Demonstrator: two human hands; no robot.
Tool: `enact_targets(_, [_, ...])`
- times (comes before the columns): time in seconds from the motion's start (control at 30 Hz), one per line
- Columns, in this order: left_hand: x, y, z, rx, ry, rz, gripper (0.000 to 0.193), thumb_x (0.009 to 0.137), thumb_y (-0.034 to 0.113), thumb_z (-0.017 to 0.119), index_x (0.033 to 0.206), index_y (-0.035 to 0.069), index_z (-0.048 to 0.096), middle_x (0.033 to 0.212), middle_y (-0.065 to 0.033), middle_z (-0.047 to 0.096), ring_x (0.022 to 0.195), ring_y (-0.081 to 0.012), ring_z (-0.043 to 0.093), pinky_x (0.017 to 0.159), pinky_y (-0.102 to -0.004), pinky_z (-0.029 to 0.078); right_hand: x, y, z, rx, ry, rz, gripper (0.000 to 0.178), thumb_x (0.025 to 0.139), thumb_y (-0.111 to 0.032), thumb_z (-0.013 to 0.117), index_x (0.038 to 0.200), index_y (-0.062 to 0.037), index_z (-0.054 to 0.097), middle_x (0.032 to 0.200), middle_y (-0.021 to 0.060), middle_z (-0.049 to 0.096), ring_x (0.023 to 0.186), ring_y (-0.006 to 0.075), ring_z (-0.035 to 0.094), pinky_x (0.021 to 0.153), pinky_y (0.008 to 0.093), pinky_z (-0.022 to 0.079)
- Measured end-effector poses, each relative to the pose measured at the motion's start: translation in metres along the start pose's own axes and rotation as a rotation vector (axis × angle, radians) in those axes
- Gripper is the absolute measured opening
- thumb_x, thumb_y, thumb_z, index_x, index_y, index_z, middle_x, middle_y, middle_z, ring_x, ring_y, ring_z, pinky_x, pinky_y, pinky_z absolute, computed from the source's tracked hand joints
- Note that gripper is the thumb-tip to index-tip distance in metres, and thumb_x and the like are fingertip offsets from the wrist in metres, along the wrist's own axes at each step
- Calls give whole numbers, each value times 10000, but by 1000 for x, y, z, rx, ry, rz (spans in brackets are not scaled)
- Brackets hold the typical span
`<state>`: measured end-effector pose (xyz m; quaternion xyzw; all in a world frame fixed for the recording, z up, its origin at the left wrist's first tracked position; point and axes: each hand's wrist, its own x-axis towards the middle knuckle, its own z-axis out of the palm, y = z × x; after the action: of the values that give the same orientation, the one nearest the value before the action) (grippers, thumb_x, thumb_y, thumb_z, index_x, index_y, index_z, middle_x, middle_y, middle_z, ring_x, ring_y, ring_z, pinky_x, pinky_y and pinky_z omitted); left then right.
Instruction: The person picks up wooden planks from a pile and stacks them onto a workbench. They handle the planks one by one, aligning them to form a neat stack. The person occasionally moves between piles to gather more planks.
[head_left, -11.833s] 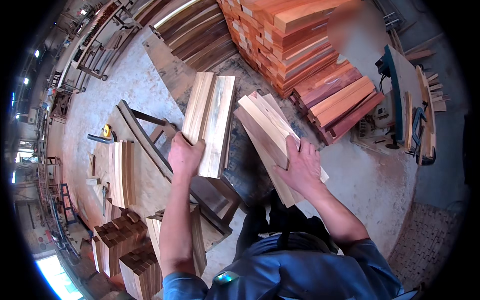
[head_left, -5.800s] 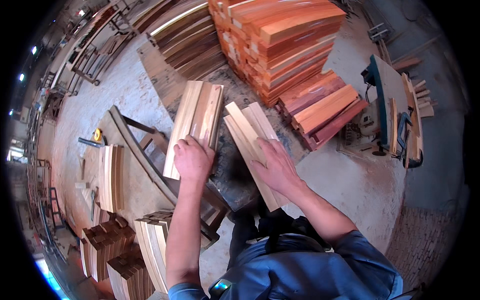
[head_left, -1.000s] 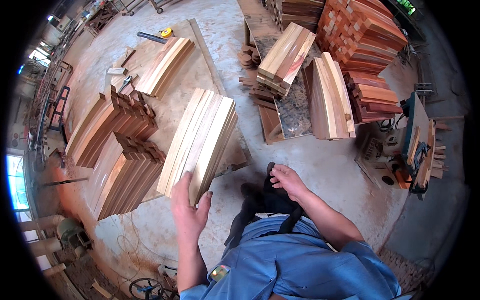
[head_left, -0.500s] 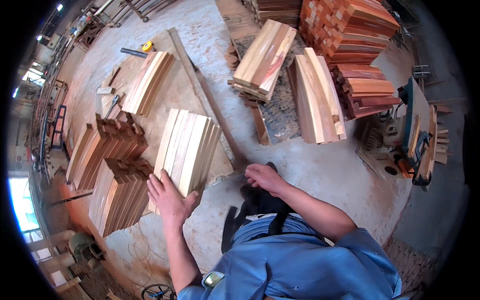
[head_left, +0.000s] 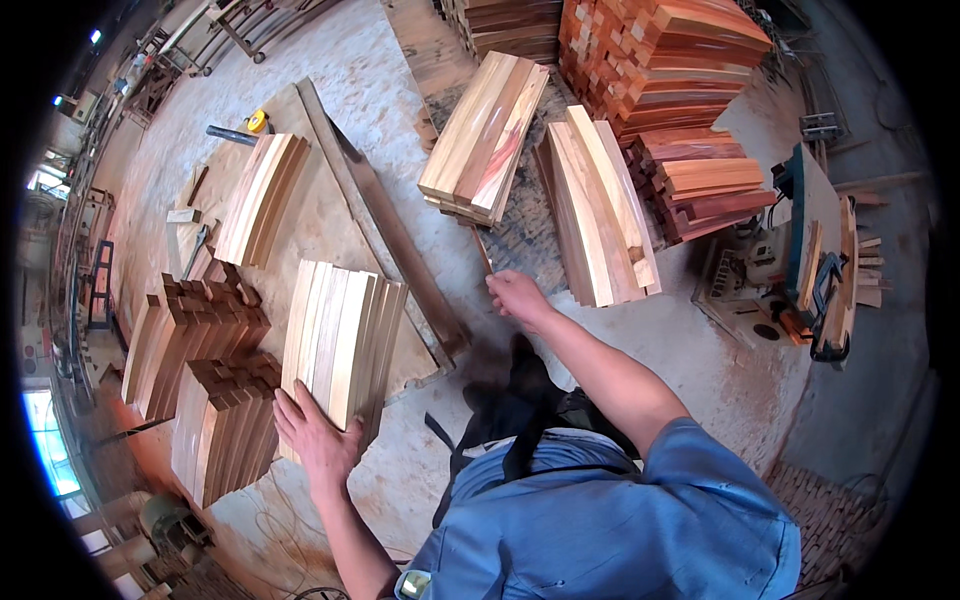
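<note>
Mostly pale, narrow boards [head_left: 335, 345] touch the left hand [head_left: 318, 442].

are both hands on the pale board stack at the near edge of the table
No, only the left hand is on the pale board stack; the right hand is off to the right, apart from it.

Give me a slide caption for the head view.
Left hand on a stack of pale boards, right hand near a low table.
</note>
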<state>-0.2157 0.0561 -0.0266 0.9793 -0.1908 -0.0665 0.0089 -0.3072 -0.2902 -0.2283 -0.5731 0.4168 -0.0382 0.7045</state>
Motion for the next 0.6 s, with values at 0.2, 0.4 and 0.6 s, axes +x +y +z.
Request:
enact_targets(0.2, [2,3,-3,29,5,6,1093,694,316,810,1565,22,219,1587,-328,185,1462,-491,188,1211,-561,163,-6,10,3,-67,-128,107,311,979,-362,586,987,-58,647,881,6,607,739,119,572,600,276,490])
enact_targets(0.4, [1,3,-1,5,3,1,1084,690,315,810,1557,7,235,1584,-337,185,1467,-493,175,1211,-570,153,-15,11,0,-61,-128,140,308,978,-360,585,957,-58,639,873,6,603,742,122,576,588,280,486])
enact_targets(0.6, [0,4,0,43,6,17,1069,714,338,789,1562,14,226,1586,-338,182,1461,-497,189,1204,-567,174,18,10,-17,101,-110,93,282,978,-321,582,961,-45,636,797,22,593,669,131,563,554,301,476])
